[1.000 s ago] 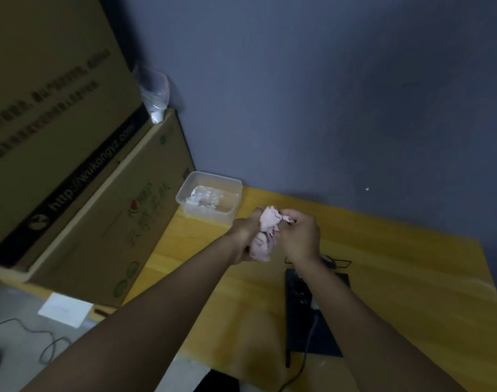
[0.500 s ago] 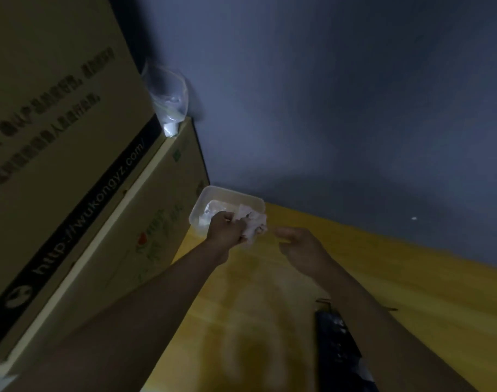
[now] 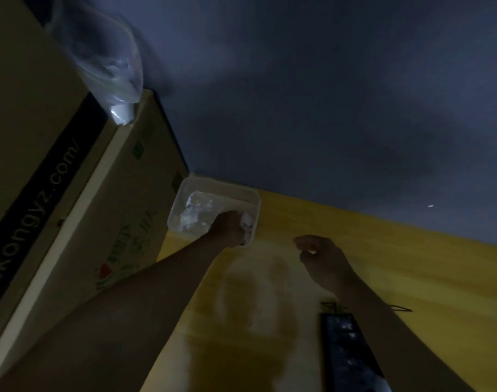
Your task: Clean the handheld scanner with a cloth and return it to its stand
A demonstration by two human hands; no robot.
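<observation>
My left hand (image 3: 227, 229) is closed around a crumpled pale cloth (image 3: 247, 222) and holds it over the near right corner of a clear plastic tub (image 3: 182, 205). More crumpled white material lies inside the tub. My right hand (image 3: 320, 257) hovers above the yellow table (image 3: 383, 250) to the right, fingers loosely curled, holding nothing. A dark flat device (image 3: 349, 355) with a thin wire frame at its far end lies on the table under my right forearm; the dim light hides what it is. No scanner can be made out.
Stacked cardboard boxes (image 3: 57, 179) stand against the table's left side, right beside the tub. A clear plastic bag (image 3: 111, 72) hangs over the upper box's edge. A dark grey wall (image 3: 326, 108) closes the back of the table.
Both hands held the cloth together a second ago. My right hand let go and my left hand carried the cloth left to the tub. The camera tilted up and left.
</observation>
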